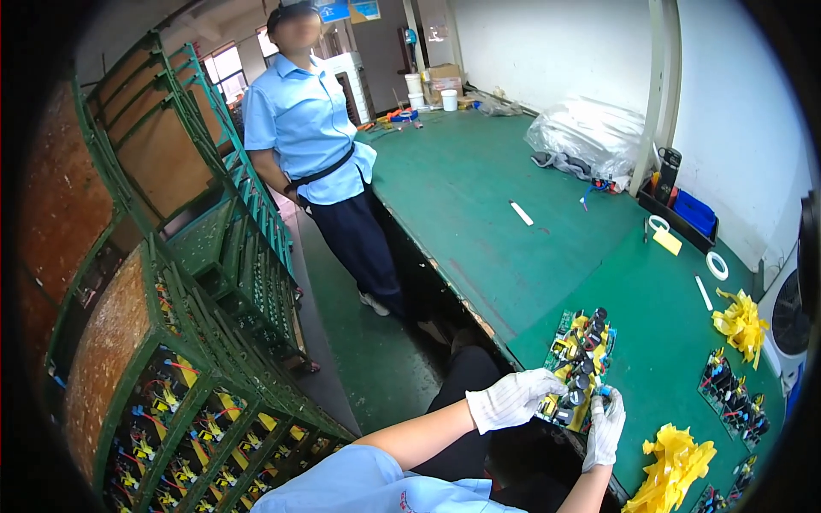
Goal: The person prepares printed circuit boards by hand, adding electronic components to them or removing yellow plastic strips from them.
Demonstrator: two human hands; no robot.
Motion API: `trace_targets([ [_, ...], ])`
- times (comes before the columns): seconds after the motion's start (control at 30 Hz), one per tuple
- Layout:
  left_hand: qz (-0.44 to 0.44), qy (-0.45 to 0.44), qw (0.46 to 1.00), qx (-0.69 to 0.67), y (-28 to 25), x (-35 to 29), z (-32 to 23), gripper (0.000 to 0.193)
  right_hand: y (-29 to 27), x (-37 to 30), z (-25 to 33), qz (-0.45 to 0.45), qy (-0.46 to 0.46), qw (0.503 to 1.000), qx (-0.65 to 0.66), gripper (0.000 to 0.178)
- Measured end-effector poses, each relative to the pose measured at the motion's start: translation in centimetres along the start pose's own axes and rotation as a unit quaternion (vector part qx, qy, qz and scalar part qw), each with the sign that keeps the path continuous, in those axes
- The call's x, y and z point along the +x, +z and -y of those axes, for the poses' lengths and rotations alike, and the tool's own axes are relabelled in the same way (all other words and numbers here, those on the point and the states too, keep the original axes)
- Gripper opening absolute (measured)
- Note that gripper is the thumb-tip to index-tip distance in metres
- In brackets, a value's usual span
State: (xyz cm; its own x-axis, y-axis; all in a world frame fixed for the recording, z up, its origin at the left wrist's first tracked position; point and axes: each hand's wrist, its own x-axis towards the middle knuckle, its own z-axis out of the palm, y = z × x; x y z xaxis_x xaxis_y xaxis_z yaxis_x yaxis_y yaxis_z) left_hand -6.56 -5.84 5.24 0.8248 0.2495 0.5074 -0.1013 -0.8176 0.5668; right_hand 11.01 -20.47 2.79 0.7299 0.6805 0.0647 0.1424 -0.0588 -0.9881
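Both our gloved hands grip one circuit board at the green tabletop edge: left hand clasping its near left side, right hand pinching its near corner; yellow tape heaps just right; second board beyond

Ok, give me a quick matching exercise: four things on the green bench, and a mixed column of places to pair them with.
Things:
1. circuit board
2. yellow strips
3. white bucket
4. clear plastic bag

Places:
A. far end of the bench
B. by the wall pillar
C. between both gloved hands
D. right side, near a second board

Pairs: 1-C, 2-D, 3-A, 4-B
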Motion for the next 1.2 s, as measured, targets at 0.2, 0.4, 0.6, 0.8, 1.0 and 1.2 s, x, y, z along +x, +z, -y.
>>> trace_targets([
  [0.2, -0.084, -0.005, 0.996, 0.033, 0.5, 2.8, -0.6, 0.026, -0.4, -0.8, -0.3, -0.021, 0.019, 0.999, -0.027, 0.028],
  [0.4, 0.06, 0.016, 0.988, 0.141, 0.7, 8.7, 5.0, 0.043, -0.8, 2.3, 0.3, -0.022, -0.03, 0.998, -0.059, 0.025],
  [0.6, 0.121, 0.047, 0.977, 0.171, 2.7, 11.6, 3.5, 0.05, -4.2, 4.2, -1.8, 0.0, 0.054, 0.999, 0.006, 0.027],
  [0.8, 0.18, 0.052, 0.952, 0.242, 4.5, 12.1, 2.9, 0.044, -3.0, 1.9, -0.9, -0.058, -0.034, 0.989, -0.133, 0.031],
  [1.0, 0.189, 0.095, 0.922, 0.324, 5.1, 13.6, 3.4, 0.027, -3.6, 1.6, -0.9, -0.066, -0.023, 0.986, -0.148, 0.032],
  [1.2, 0.174, 0.053, 0.964, 0.194, 3.3, 15.1, 5.7, 0.018, -3.0, 1.8, -0.9, -0.075, -0.036, 0.982, -0.168, 0.031],
])
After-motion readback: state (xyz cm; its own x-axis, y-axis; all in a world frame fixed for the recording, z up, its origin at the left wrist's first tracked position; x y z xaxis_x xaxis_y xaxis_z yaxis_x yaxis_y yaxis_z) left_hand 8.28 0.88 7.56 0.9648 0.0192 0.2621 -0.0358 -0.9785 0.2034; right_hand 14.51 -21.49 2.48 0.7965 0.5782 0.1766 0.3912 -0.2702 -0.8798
